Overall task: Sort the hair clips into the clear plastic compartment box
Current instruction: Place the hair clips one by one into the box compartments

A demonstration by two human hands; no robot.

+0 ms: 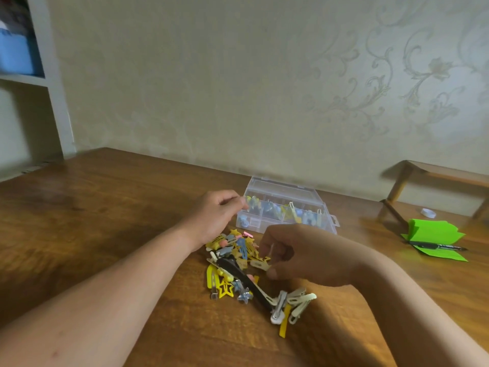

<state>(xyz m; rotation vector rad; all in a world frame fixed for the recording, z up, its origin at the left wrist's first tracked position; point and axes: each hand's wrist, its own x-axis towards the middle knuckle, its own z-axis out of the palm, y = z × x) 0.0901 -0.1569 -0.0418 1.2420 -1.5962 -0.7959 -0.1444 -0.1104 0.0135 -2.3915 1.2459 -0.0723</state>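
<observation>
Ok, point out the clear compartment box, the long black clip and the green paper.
clear compartment box [283,187]: head view, bare top panel.
long black clip [229,264]: head view, broad upper end.
green paper [434,230]: head view, upper fold.

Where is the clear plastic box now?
In the head view the clear box stands right of centre on the table near the wall, beyond the pile of hair clips, the left hand at its left end.

no legible text, labels or numbers anywhere
</observation>
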